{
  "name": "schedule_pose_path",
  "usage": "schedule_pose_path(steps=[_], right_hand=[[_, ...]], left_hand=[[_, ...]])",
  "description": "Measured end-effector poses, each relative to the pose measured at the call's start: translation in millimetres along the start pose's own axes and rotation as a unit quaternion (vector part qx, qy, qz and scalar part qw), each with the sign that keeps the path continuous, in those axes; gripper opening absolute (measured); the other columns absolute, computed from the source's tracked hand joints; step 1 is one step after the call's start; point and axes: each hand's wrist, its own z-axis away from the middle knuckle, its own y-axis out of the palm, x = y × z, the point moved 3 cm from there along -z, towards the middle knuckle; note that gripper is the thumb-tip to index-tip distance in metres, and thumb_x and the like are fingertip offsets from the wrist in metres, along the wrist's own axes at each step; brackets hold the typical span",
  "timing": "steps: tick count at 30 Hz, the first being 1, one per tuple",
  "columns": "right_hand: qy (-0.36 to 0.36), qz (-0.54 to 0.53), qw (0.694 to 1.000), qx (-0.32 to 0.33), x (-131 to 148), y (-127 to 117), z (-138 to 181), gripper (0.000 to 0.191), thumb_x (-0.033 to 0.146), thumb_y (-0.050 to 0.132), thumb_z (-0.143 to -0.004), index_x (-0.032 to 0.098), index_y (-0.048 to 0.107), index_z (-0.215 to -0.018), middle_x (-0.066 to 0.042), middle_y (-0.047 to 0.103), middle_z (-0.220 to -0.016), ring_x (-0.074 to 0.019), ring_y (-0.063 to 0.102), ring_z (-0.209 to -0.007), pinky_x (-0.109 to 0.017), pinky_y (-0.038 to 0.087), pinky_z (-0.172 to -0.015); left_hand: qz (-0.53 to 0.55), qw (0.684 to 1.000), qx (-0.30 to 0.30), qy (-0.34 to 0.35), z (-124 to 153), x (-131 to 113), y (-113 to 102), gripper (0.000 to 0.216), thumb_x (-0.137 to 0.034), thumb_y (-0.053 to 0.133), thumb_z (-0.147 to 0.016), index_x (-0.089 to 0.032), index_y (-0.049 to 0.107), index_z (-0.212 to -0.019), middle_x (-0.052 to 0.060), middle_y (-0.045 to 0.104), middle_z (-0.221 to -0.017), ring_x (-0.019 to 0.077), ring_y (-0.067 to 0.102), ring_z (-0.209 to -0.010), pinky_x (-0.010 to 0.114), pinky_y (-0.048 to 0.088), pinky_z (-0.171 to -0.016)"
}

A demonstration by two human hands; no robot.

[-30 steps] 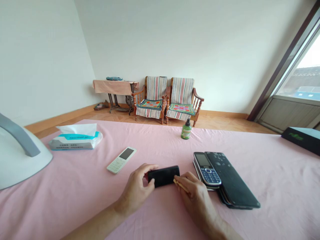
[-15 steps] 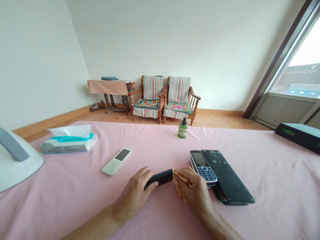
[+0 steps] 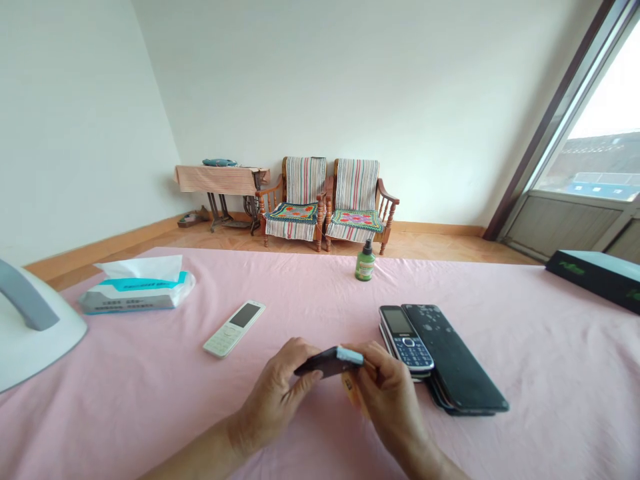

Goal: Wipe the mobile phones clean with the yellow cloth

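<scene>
My left hand (image 3: 277, 383) is closed around one end of a dark phone (image 3: 320, 363), thumb along its near side. The phone is held tilted above the cloth, and light glints pale blue off its right end. At that end my right hand (image 3: 387, 387) is closed, pinching a folded yellow-orange cloth (image 3: 351, 388) with dark marks on it; the fingers hide much of it. Right of that hand a blue keypad phone (image 3: 410, 347) lies on top of something pale. A white keypad phone (image 3: 234, 329) lies on the left, beyond my left hand.
Large black phones (image 3: 460, 367) are stacked at the right. A green spray bottle (image 3: 365, 262) stands farther back. On the left are a tissue pack (image 3: 137, 290) and a white iron (image 3: 37, 333). A black box (image 3: 590, 277) sits at the far right of the pink tablecloth (image 3: 555, 347).
The dark phone has turned in my hands, so its right end catches the light. My right hand and the yellow-orange cloth have shifted slightly at that end.
</scene>
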Motion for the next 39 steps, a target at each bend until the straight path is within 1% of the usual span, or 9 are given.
schedule_pose_path(steps=[3,8,11,14,18,27,31,36,39], right_hand=[[-0.042,-0.006,0.999,-0.016,5.2,1.5,3.3,0.016,0.019,0.054,-0.086,0.02,0.069,-0.093,-0.001,0.061,-0.075,-0.0131,0.057,-0.065,-0.021,0.044,-0.054],[-0.087,0.022,0.996,-0.007,8.0,2.3,4.5,0.02,0.012,0.053,-0.087,0.022,0.068,-0.097,-0.001,0.062,-0.077,-0.0114,0.058,-0.064,-0.021,0.045,-0.055],[-0.138,0.067,0.987,-0.049,18.0,-5.4,4.5,0.022,0.01,0.053,-0.087,0.02,0.067,-0.101,-0.003,0.063,-0.084,-0.0123,0.061,-0.072,-0.021,0.049,-0.06],[-0.209,0.144,0.963,-0.088,32.9,-13.8,7.3,0.028,0.007,0.052,-0.087,0.019,0.064,-0.109,-0.006,0.062,-0.092,-0.0141,0.062,-0.083,-0.023,0.052,-0.071],[-0.291,0.222,0.929,-0.053,42.6,-12.8,13.7,0.035,0.003,0.048,-0.087,0.017,0.06,-0.117,-0.009,0.061,-0.1,-0.0164,0.061,-0.091,-0.025,0.052,-0.078],[-0.388,0.298,0.872,-0.023,45.6,7.8,27.0,0.04,0.003,0.046,-0.088,0.007,0.052,-0.128,-0.015,0.06,-0.109,-0.023,0.058,-0.099,-0.032,0.054,-0.081],[-0.395,0.296,0.87,-0.018,48.8,7.6,25.5,0.038,0.004,0.045,-0.09,0.007,0.052,-0.127,-0.014,0.062,-0.106,-0.0231,0.059,-0.099,-0.034,0.054,-0.082],[-0.325,0.295,0.897,-0.051,39.6,-0.8,20.3,0.034,0.005,0.047,-0.089,0.012,0.057,-0.121,-0.014,0.062,-0.105,-0.0237,0.061,-0.096,-0.037,0.055,-0.08],[-0.35,0.294,0.889,-0.032,41.1,3.9,23.4,0.04,0.006,0.044,-0.09,0.014,0.051,-0.128,-0.013,0.064,-0.105,-0.0239,0.061,-0.097,-0.036,0.055,-0.08]], left_hand=[[-0.034,0.999,-0.01,0.023,1.2,-4.8,1.5,0.01,-0.023,0.05,-0.094,-0.022,0.058,-0.099,0.003,0.059,-0.091,0.0179,0.054,-0.089,0.028,0.043,-0.08],[-0.074,0.994,-0.033,0.067,4.8,-10.1,0.6,0.01,-0.021,0.051,-0.093,-0.02,0.058,-0.101,0.004,0.059,-0.091,0.0188,0.053,-0.088,0.03,0.043,-0.078],[-0.08,0.993,-0.037,0.073,5.4,-11.4,-0.3,0.01,-0.021,0.049,-0.094,-0.018,0.058,-0.095,0.004,0.058,-0.086,0.0186,0.053,-0.083,0.029,0.043,-0.073],[-0.081,0.994,-0.047,0.059,4.3,-11.6,-1.5,0.01,-0.023,0.05,-0.094,-0.018,0.058,-0.094,0.004,0.057,-0.083,0.0179,0.052,-0.08,0.028,0.042,-0.07],[-0.072,0.995,-0.049,0.048,3.2,-12.0,-1.6,0.009,-0.023,0.05,-0.094,-0.018,0.058,-0.094,0.003,0.056,-0.082,0.0172,0.051,-0.078,0.028,0.041,-0.069],[-0.079,0.992,-0.07,0.073,3.7,-16.8,2.5,0.012,-0.022,0.046,-0.095,-0.018,0.056,-0.089,0.002,0.057,-0.079,0.0168,0.051,-0.076,0.028,0.04,-0.068],[-0.084,0.991,-0.073,0.078,3.8,-17.9,2.6,0.014,-0.023,0.044,-0.095,-0.019,0.056,-0.089,0.002,0.057,-0.079,0.0168,0.052,-0.076,0.027,0.04,-0.068],[-0.095,0.992,-0.073,0.045,2.6,-16.3,1.6,0.014,-0.024,0.048,-0.094,-0.019,0.054,-0.083,0.001,0.053,-0.075,0.0159,0.051,-0.072,0.025,0.04,-0.064],[-0.097,0.99,-0.079,0.058,2.5,-16.9,1.5,0.016,-0.025,0.046,-0.095,-0.018,0.056,-0.085,0.002,0.054,-0.075,0.0161,0.051,-0.072,0.026,0.04,-0.064]])
